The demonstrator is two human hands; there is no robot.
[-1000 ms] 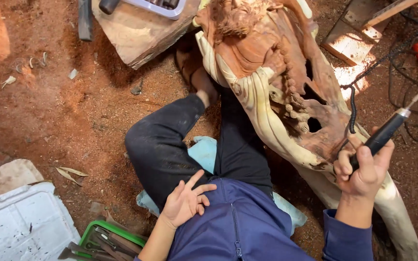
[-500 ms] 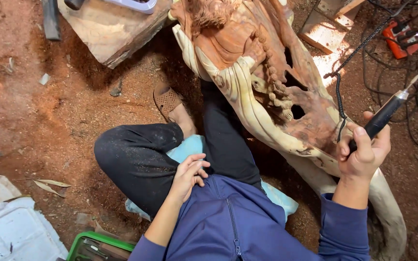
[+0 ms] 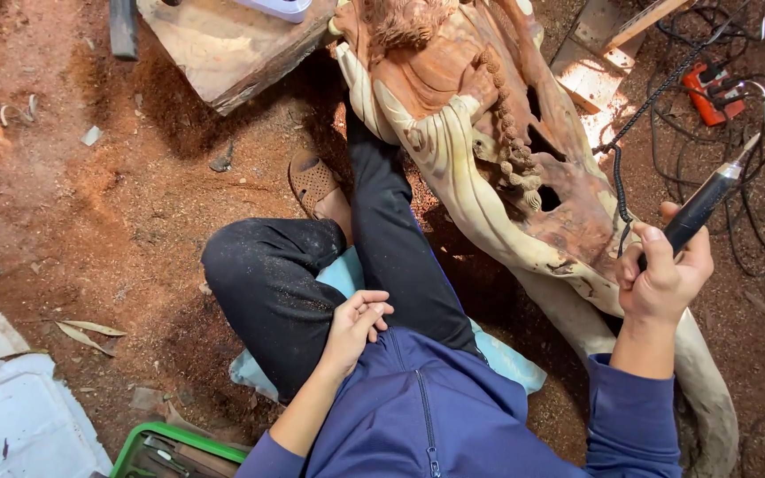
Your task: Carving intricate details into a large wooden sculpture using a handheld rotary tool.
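- A green plastic tray (image 3: 139, 440) sits at the bottom edge, holding several metal hand tools; beside it to the left lies a white plastic lid (image 3: 19, 416).
- The person sits on the reddish, sawdust-strewn dirt floor (image 3: 90, 204), legs in black trousers, on a pale blue cushion (image 3: 506, 358).
- The right hand (image 3: 663, 281) has its fingers wrapped tight around a slim black rotary carving tool (image 3: 699, 205), tip pointing up and away, just beside the large carved wooden sculpture (image 3: 480, 150) of pale and reddish wood.
- The left hand (image 3: 358, 323) rests on the thigh, fingers loosely curled, holding nothing.
- Black cables and an orange power strip (image 3: 708, 93) crowd the right edge; a wooden slab (image 3: 223, 53) lies at the top.
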